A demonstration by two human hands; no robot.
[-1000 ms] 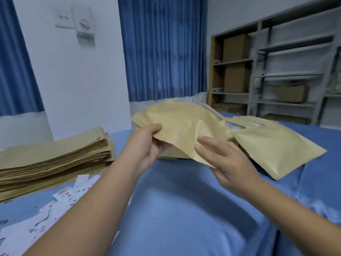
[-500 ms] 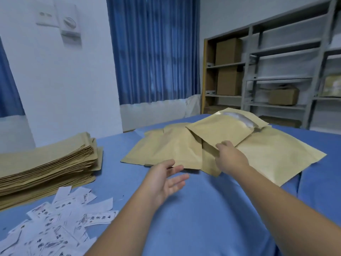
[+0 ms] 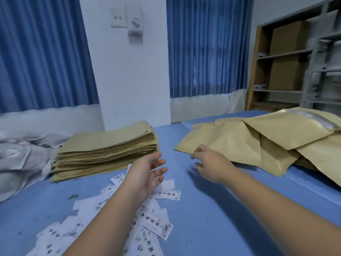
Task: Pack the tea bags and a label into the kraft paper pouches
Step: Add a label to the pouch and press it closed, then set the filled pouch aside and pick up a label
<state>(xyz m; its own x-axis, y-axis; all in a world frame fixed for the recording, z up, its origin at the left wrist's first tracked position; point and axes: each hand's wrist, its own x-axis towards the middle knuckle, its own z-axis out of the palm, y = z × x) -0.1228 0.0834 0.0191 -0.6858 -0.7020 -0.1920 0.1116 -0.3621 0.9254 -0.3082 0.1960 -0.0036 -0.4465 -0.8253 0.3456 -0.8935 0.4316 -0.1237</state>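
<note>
A tall stack of flat kraft paper pouches (image 3: 108, 150) lies on the blue table (image 3: 212, 209) at the left. Several filled, puffy kraft pouches (image 3: 262, 139) are piled at the right. White printed labels (image 3: 153, 224) are scattered near the front. My left hand (image 3: 147, 172) hovers above the labels with fingers spread, holding nothing. My right hand (image 3: 210, 163) hangs over the table just left of the filled pile, fingers loosely bent and empty. No tea bags show.
A crumpled grey plastic bag (image 3: 20, 157) sits at the far left beside the stack. Shelving with cardboard boxes (image 3: 287, 58) stands behind the table at the right. Blue curtains and a white wall are behind.
Both hands held a filled pouch a second ago; it now lies on the right pile. My right hand has drawn back from the pile, and my view has swung left toward the stack and labels.
</note>
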